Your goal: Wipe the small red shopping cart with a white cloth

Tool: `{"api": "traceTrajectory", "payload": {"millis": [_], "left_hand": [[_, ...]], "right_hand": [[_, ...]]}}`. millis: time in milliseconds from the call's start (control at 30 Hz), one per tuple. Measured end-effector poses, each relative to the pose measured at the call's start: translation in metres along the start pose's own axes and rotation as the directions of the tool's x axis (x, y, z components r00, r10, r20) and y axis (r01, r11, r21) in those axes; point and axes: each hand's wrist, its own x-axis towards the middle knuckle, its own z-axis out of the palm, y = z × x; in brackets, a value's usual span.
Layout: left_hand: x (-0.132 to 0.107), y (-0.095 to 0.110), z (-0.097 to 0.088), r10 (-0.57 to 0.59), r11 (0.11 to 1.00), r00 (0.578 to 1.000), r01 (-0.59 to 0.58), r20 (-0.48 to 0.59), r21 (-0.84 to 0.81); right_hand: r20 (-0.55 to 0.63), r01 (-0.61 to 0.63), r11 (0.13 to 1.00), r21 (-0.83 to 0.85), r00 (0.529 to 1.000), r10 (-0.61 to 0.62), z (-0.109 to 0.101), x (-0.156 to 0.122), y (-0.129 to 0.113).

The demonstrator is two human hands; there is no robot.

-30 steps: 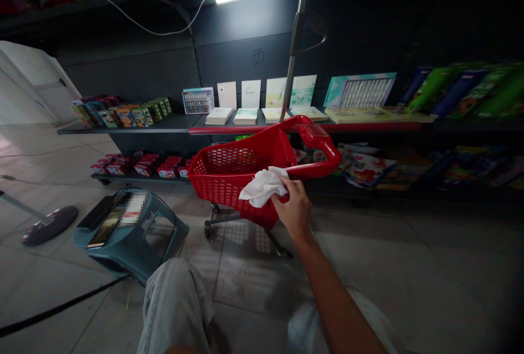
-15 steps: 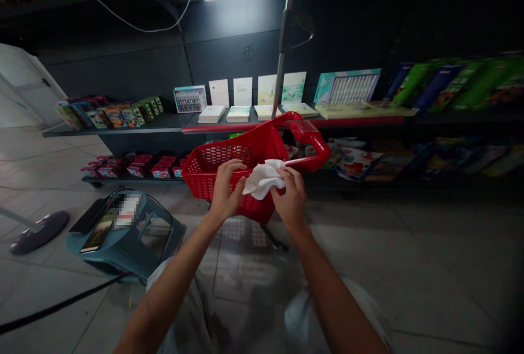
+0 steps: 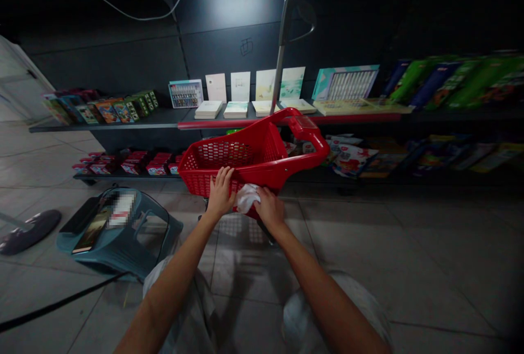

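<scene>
A small red plastic shopping cart with a mesh basket and a curved handle stands in front of me on dark castors. My left hand rests with spread fingers against the basket's near wall. My right hand presses a crumpled white cloth onto the lower part of that wall. The cloth sits between my hands and is partly covered by them. The cart's base is mostly hidden behind them.
A teal plastic stool on its side, with a phone on it, lies to my left. Beyond the cart, dark shelves hold books and boxes. A black cable crosses the tiled floor. A metal pole rises behind the cart.
Both hands have moved lower on the basket. The cloth has gone down with them from near the rim to the lower wall, and it now looks more bunched.
</scene>
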Motion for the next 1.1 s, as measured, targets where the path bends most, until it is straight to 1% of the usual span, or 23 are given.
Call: {"api": "traceTrajectory", "payload": {"millis": [67,100,167,200,267,333,367,400,433,467,533,600,667,733,800,867,933,967,1000,1033,1067,1100], "left_hand": [[-0.001,-0.001,0.002,-0.010,1.000,1.000,0.010,0.005,0.006],[-0.002,-0.001,0.003,-0.015,1.000,1.000,0.015,0.006,0.005],[-0.003,-0.001,0.004,-0.024,1.000,1.000,0.024,0.009,-0.002],[-0.003,0.000,0.005,-0.026,1.000,1.000,0.026,0.010,-0.005],[-0.004,0.002,0.005,-0.028,1.000,1.000,0.028,0.011,-0.008],[-0.005,0.005,0.007,-0.030,1.000,1.000,0.030,0.004,-0.005],[-0.005,0.006,0.008,-0.033,0.999,0.999,0.033,-0.001,-0.001],[-0.005,0.007,0.009,-0.035,0.999,0.999,0.035,-0.007,0.003],[-0.006,0.009,0.010,-0.037,0.999,0.999,0.037,-0.012,0.007],[-0.006,0.009,0.011,-0.037,0.999,0.999,0.037,-0.016,0.011],[-0.006,0.011,0.012,-0.035,0.999,0.999,0.036,-0.017,0.014],[-0.006,0.011,0.011,-0.037,0.999,0.999,0.037,-0.014,0.012],[-0.006,0.011,0.010,-0.037,0.999,0.999,0.037,-0.008,0.011],[-0.006,0.012,0.008,-0.035,0.999,0.999,0.035,-0.003,0.011],[-0.007,0.012,0.006,-0.032,0.999,0.999,0.032,0.001,0.010],[-0.007,0.012,0.006,-0.034,0.999,0.999,0.034,-0.001,0.009],[-0.007,0.013,0.007,-0.036,0.999,0.999,0.036,-0.005,0.006],[-0.007,0.013,0.007,-0.035,0.999,0.999,0.035,-0.008,0.003],[-0.007,0.013,0.007,-0.033,0.999,0.999,0.033,-0.013,0.001],[-0.007,0.013,0.007,-0.030,1.000,0.999,0.030,-0.015,-0.001],[-0.007,0.013,0.007,-0.026,1.000,0.999,0.026,-0.018,-0.001],[-0.007,0.013,0.007,-0.023,1.000,1.000,0.023,-0.020,-0.002]], "right_hand": [[-0.026,0.023,0.999,0.039,0.999,-0.022,-0.010,-0.001,0.001],[-0.067,0.029,0.997,0.068,0.997,-0.025,-0.018,-0.001,0.002],[-0.208,0.046,0.990,0.135,0.978,-0.017,-0.035,-0.003,0.006],[-0.293,0.061,0.984,0.167,0.956,-0.010,-0.044,-0.003,0.010],[-0.447,0.093,0.973,0.212,0.894,0.012,-0.059,-0.003,0.017],[-0.543,0.103,0.966,0.235,0.838,0.043,-0.067,-0.001,0.026],[-0.563,0.096,0.966,0.241,0.824,0.059,-0.069,-0.001,0.029],[-0.562,0.081,0.966,0.244,0.824,0.073,-0.070,-0.001,0.032],[-0.543,0.059,0.969,0.242,0.835,0.085,-0.069,-0.001,0.034],[-0.507,0.032,0.972,0.233,0.857,0.093,-0.068,-0.001,0.034],[-0.405,-0.045,0.980,0.193,0.906,0.121,-0.066,-0.003,0.033],[-0.301,-0.122,0.982,0.142,0.940,0.160,-0.064,-0.006,0.032],[-0.226,-0.174,0.979,0.111,0.954,0.195,-0.064,-0.007,0.031],[-0.182,-0.200,0.973,0.116,0.959,0.219,-0.065,-0.008,0.032],[-0.197,-0.186,0.967,0.176,0.955,0.220,-0.067,-0.007,0.035],[-0.294,-0.112,0.957,0.268,0.936,0.192,-0.072,-0.006,0.037],[-0.429,-0.026,0.943,0.333,0.886,0.176,-0.078,-0.005,0.038],[-0.479,-0.002,0.939,0.345,0.859,0.178,-0.081,-0.005,0.038],[-0.508,0.001,0.938,0.346,0.841,0.187,-0.084,-0.005,0.039],[-0.516,-0.016,0.940,0.340,0.832,0.201,-0.085,-0.005,0.040],[-0.501,-0.049,0.944,0.327,0.838,0.218,-0.085,-0.006,0.041],[-0.464,-0.095,0.946,0.308,0.853,0.237,-0.083,-0.006,0.042]]}}
